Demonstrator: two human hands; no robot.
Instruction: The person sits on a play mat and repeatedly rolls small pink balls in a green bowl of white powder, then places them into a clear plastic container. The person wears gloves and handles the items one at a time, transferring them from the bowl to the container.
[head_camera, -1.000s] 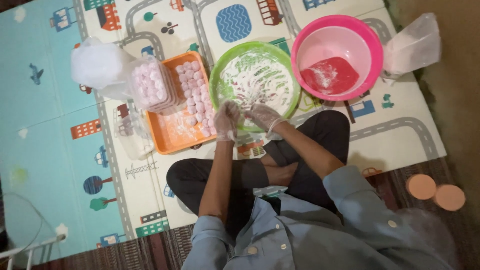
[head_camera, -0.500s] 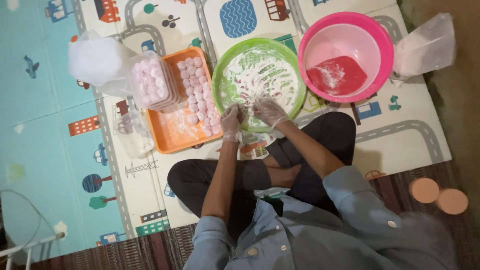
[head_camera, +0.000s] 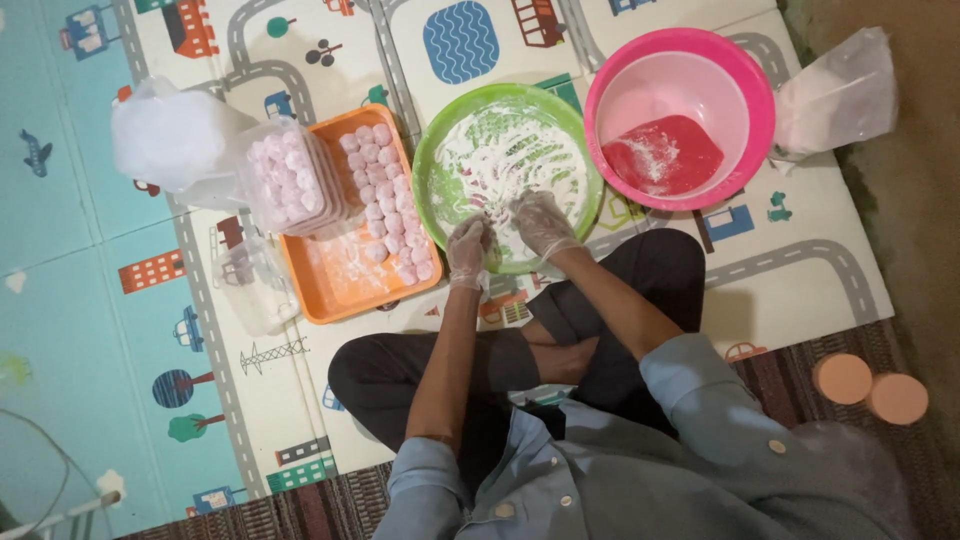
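Both gloved hands have slid further into the green bowl (head_camera: 508, 170) at its near rim; left hand (head_camera: 468, 250) and right hand (head_camera: 540, 220) seem loosely curled, perhaps around floured dough. Roll gently.

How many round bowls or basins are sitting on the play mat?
2. The green bowl, dusted with white flour, sits in front of the person, with the left hand and right hand at its near rim. The pink basin stands just to its right.
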